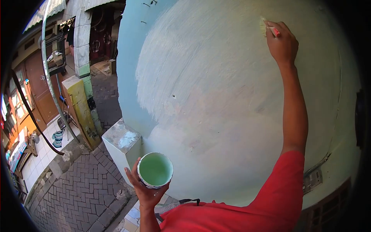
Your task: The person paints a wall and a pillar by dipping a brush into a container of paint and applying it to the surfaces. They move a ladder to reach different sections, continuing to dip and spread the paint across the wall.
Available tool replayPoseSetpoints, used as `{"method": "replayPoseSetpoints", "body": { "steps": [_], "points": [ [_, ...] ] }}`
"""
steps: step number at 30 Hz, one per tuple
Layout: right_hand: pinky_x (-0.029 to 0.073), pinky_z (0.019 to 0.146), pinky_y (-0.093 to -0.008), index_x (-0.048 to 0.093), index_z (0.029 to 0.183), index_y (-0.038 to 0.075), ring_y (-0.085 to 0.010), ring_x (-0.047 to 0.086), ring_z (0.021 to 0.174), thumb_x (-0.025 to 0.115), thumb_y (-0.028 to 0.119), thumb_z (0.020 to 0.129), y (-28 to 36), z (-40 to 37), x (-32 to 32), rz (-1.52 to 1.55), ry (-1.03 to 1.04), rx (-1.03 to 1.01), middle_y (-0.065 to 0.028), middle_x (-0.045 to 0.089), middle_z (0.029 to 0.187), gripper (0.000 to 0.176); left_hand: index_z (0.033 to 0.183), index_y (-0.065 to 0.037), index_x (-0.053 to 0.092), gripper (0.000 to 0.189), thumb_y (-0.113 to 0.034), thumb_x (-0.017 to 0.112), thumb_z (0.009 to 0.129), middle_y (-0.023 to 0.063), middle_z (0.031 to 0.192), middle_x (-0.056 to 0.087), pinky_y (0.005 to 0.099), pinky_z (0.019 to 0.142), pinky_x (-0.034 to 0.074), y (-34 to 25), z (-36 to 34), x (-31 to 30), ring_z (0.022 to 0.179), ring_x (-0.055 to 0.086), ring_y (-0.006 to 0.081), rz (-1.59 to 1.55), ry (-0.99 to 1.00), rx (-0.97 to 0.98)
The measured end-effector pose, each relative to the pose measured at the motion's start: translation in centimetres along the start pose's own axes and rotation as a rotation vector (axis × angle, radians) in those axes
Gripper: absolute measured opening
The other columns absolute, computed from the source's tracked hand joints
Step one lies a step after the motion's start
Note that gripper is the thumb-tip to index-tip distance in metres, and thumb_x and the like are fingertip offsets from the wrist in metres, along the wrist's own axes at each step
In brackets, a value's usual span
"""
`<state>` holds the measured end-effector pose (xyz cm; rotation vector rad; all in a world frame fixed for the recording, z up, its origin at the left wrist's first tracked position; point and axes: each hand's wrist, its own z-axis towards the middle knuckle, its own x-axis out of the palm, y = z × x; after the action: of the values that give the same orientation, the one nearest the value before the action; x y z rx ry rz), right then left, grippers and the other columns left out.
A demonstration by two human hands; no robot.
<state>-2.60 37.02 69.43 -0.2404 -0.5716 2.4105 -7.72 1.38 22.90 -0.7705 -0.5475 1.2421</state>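
Note:
My right hand (283, 43), raised high at the upper right, grips a paintbrush (275, 31) with a red-ended handle. Its pale bristles press against the wall (216, 96), which carries a broad whitish coat over light blue. Down at the lower middle, my left hand (148, 192) is wrapped round a small paint bucket (155, 170) from below and the side. Pale green paint shows inside the bucket, and its rim is smeared white. The bucket is held apart from the wall, in front of a low white pillar.
The low pillar (123, 139) juts out at the wall's left end, with a white paint patch on top. Grey block paving (73, 189) runs along the left. Beyond stand a yellow post (81, 110), a curved pipe (48, 73) and a tiled porch (42, 143). Nails stick out at the wall's upper left.

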Motion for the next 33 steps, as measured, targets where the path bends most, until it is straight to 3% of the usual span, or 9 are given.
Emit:
{"method": "replayPoseSetpoints", "body": {
  "steps": [4,8,12,14,18,20,23,28,33],
  "points": [
    [0.058,0.074,-0.0371,0.077,0.107,0.016,-0.0261,0.069,0.091,0.073,0.007,0.080,1.3,-2.5,0.7,-0.105,-0.048,-0.150,-0.0016,0.070,0.101,0.028,0.161,-0.012,-0.015,0.152,-0.019,0.098,0.060,0.0248,0.153,0.039,0.0530,0.114,0.042,0.2,0.3,0.3,0.135,0.052,0.0385,0.012,-0.004,-0.012],
    [0.059,0.075,-0.0328,0.076,0.098,0.010,-0.0245,0.070,0.094,0.070,0.008,0.083,11.3,-18.5,4.3,0.147,0.189,-0.349,-0.0070,0.070,0.097,0.017,0.161,-0.010,-0.015,0.152,-0.016,0.098,0.059,0.0274,0.150,0.041,0.0523,0.113,0.041,0.5,0.0,0.3,0.133,0.053,0.0392,0.021,-0.002,-0.030],
    [0.057,0.063,-0.0336,0.068,0.081,0.008,-0.0228,0.066,0.079,0.066,0.009,0.081,20.3,-30.8,4.7,0.504,0.556,-0.431,-0.0069,0.067,0.092,0.002,0.162,-0.012,-0.014,0.154,-0.021,0.099,0.057,0.0229,0.152,0.040,0.0531,0.114,0.042,0.8,-0.4,0.0,0.135,0.052,0.0380,0.024,0.032,-0.028],
    [0.058,0.065,-0.0358,0.070,0.085,0.007,-0.0244,0.067,0.080,0.067,0.009,0.082,21.4,-29.6,4.3,0.542,0.641,-0.429,-0.0074,0.068,0.091,0.005,0.162,-0.012,-0.014,0.154,-0.021,0.099,0.057,0.0231,0.152,0.040,0.0534,0.114,0.042,0.8,-0.8,-0.4,0.135,0.052,0.0382,0.052,0.027,-0.013],
    [0.056,0.067,-0.0384,0.074,0.100,0.010,-0.0267,0.068,0.078,0.074,0.010,0.085,18.3,-17.3,2.9,0.757,0.556,-0.033,-0.0066,0.068,0.085,0.015,0.162,-0.013,-0.013,0.153,-0.021,0.099,0.058,0.0236,0.152,0.040,0.0543,0.114,0.041,0.4,-0.8,-1.0,0.135,0.051,0.0386,0.060,0.003,-0.041],
    [0.056,0.070,-0.0353,0.075,0.105,0.014,-0.0255,0.069,0.080,0.078,0.006,0.081,14.3,-8.4,2.8,0.513,0.105,-0.150,-0.0060,0.070,0.088,0.026,0.161,-0.010,-0.013,0.151,-0.019,0.098,0.060,0.0264,0.150,0.042,0.0540,0.111,0.044,-0.2,-0.4,-1.2,0.131,0.055,0.0400,0.085,-0.014,-0.023],
    [0.055,0.062,-0.0335,0.074,0.102,0.016,-0.0245,0.070,0.073,0.077,0.012,0.086,8.1,4.6,3.8,0.250,-0.396,-0.176,-0.0032,0.070,0.086,0.017,0.161,-0.008,-0.014,0.149,-0.017,0.097,0.061,0.0292,0.148,0.044,0.0538,0.108,0.046,-0.8,0.1,-1.6,0.128,0.058,0.0412,0.124,-0.030,0.007],
    [0.059,0.070,-0.0385,0.072,0.099,0.013,-0.0286,0.071,0.087,0.070,0.014,0.091,6.0,11.0,10.5,-0.105,-0.175,-0.164,-0.0053,0.069,0.094,0.009,0.161,-0.009,-0.014,0.150,-0.017,0.098,0.061,0.0291,0.148,0.044,0.0536,0.108,0.046,-0.8,-0.1,-1.7,0.128,0.057,0.0411,0.159,-0.062,0.026],
    [0.062,0.070,-0.0361,0.072,0.087,0.009,-0.0267,0.071,0.090,0.071,0.010,0.088,20.1,-1.4,16.2,0.135,0.152,-0.384,-0.0102,0.069,0.093,0.002,0.161,-0.010,-0.013,0.148,-0.017,0.097,0.062,0.0290,0.148,0.045,0.0539,0.109,0.044,-0.1,-0.7,-1.9,0.128,0.057,0.0417,0.167,-0.102,0.007]
  ]
}}
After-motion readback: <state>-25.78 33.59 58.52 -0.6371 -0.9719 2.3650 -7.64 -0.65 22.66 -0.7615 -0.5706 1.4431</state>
